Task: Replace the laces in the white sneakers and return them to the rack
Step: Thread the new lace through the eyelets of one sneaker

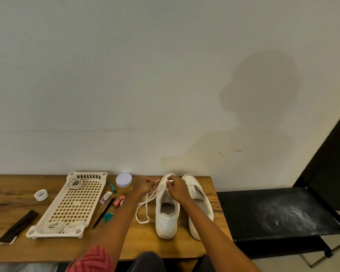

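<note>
We have both hands up at the toe end of the near sneaker. Our right hand pinches the lace at the front eyelets, fingers curled on it; our left hand is curled just beside it and seems to hold the other run of lace, though the fingertips are too small to read for certain.

To lace this row well, we judge we should keep the lace flat as it goes through, pull both ends to even length before crossing, and steady the shoe with the right hand so it does not slide toward the wall. Tension should be snug, not tight, since the upper eyelets are not yet threaded.

From the grip, the lace trails back toward us on the left-hand side of the shoe and falls in a loose loop on the table. The sneaker is white, heel toward us, its mouth open and its tongue showing. The second sneaker stands touching or just beside it, on the far side from the loop, and looks unlaced.

Further out past the left hand lies a slotted tray with coiled laces in it. Beyond the second sneaker, the black rack stands against the table's end, its top shelf waiting for the pair.
</note>
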`<state>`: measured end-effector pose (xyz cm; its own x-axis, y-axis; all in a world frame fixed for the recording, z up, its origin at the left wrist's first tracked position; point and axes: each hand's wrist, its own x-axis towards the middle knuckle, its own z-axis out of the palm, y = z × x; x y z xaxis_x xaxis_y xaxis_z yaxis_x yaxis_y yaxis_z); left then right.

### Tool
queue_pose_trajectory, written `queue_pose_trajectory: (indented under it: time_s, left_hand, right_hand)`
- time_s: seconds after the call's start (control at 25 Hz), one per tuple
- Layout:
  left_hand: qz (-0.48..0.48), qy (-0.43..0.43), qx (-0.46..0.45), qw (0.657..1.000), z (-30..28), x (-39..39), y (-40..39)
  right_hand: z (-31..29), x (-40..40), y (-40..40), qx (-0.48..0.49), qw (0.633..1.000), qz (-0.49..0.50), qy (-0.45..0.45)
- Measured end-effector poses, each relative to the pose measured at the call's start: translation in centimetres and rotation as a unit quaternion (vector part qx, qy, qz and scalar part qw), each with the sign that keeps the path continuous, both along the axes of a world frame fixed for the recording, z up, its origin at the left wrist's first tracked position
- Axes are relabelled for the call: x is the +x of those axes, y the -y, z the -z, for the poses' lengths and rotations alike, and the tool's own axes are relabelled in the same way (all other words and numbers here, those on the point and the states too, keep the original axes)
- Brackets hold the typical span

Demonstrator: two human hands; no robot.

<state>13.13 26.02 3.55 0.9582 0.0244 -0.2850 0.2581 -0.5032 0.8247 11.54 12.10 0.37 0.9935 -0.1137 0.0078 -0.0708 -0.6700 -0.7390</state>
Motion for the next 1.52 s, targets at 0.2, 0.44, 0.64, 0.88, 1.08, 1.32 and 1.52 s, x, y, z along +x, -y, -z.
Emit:
queue_pose_trajectory:
  time_s: [0.2, 0.44, 0.64, 0.88, 1.08, 1.32, 1.52]
  left_hand:
    - [-0.041, -0.047, -0.035, 0.997, 2.6, 2.1, 2.0]
    - [-0.028, 0.007, -0.013, 0.999, 4.4, 3.2, 6.7]
    - [-0.037, 0.017, 0.040, 0.998, 7.2, 2.2, 7.8]
    - [-0.090, -0.009, 0.017, 0.996, 7.8, 2.6, 8.0]
    - [-0.115, 0.026, -0.021, 0.993, 8.1, 2.6, 8.1]
    - [-0.102, 0.052, 0.042, 0.993, 8.2, 2.2, 8.4]
    - [-0.123, 0.045, 0.055, 0.990, 8.5, 2.2, 8.5]
  right_hand:
    - [1.4, 1.4, -0.6, -0.244, 0.959, -0.040, -0.138]
    - [3.1, 2.6, -0.1, -0.209, 0.972, 0.076, -0.080]
    - [4.1, 3.0, 2.3, -0.029, 0.989, 0.126, -0.067]
    - [4.0, 3.4, 2.5, -0.004, 0.989, 0.122, -0.084]
    - [4.2, 3.4, 2.5, -0.006, 0.989, 0.128, -0.076]
    - [4.1, 3.2, 2.1, -0.008, 0.989, 0.131, -0.074]
    - [4.3, 3.1, 1.5, -0.012, 0.988, 0.136, -0.077]
